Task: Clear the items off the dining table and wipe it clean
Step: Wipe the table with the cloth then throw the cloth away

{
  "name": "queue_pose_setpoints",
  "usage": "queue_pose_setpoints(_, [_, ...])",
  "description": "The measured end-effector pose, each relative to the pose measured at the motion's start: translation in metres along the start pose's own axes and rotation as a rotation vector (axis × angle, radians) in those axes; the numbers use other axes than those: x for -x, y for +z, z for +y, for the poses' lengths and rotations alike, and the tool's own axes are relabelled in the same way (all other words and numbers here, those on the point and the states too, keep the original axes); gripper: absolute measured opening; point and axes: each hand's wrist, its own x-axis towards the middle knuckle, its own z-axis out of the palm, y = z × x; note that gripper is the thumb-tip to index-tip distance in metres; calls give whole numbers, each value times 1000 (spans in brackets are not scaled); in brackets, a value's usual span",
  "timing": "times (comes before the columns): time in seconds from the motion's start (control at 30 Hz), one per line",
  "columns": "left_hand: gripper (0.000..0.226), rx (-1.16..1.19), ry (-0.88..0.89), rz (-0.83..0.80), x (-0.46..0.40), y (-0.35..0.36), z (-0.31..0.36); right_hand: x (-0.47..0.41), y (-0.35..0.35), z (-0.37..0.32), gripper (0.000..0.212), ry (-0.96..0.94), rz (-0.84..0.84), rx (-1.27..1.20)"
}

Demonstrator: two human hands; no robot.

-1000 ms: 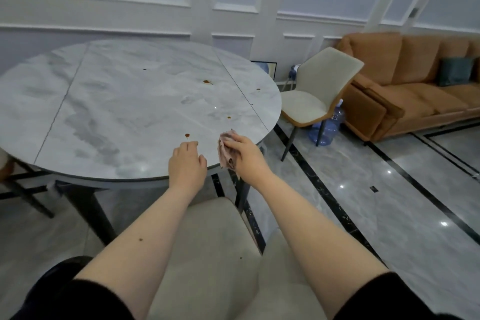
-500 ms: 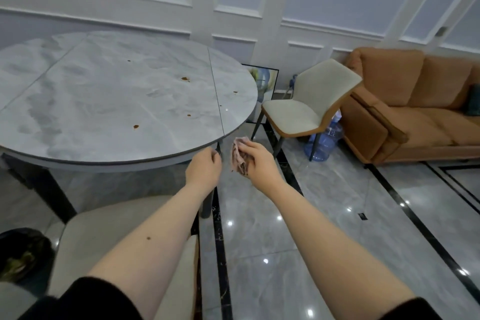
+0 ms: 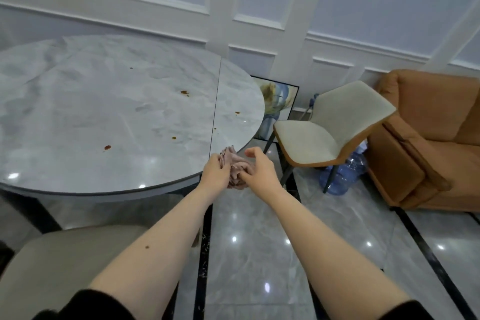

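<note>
The round grey marble dining table (image 3: pixel 78 117) fills the left half of the view, bare except for several small brown stains such as one near its front (image 3: pixel 107 147) and one further back (image 3: pixel 184 92). A crumpled pinkish cloth (image 3: pixel 237 167) hangs just off the table's near right edge. My left hand (image 3: pixel 217 173) grips its left side. My right hand (image 3: pixel 259 170) pinches its right side with thumb and fingers, the upper fingers loosely curled above it.
A beige chair (image 3: pixel 65 254) stands close in front of me at lower left. Another beige chair (image 3: pixel 330 127) sits right of the table, with a blue water jug (image 3: pixel 342 176) under it and an orange sofa (image 3: pixel 428 143) beyond. A framed picture (image 3: pixel 275 104) leans on the wall.
My left hand has come across and taken hold of the cloth, which only my right hand held before. Both hands now sit at the table's right edge; the view has shifted.
</note>
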Motion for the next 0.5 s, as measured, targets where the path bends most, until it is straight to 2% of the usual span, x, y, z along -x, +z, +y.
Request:
queue_pose_setpoints(0.1, [26, -65, 0, 55, -43, 3, 9, -43, -3, 14, 41, -33, -79, -15])
queue_pose_setpoints(0.17, [11, -58, -7, 52, -74, 7, 13, -74, -5, 21, 41, -53, -105, -29])
queue_pose_setpoints(0.33, [26, -53, -9, 112, -141, 35, 34, -158, -27, 44, 49, -76, -232, -65])
queue_pose_setpoints(0.43, [19, 3, 18, 123, -183, 58, 56, -216, -49, 66, 54, -52, -345, -120])
queue_pose_setpoints(0.5, [16, 37, 39, 125, -203, 63, 65, -246, -60, 75, 49, -17, -401, -185])
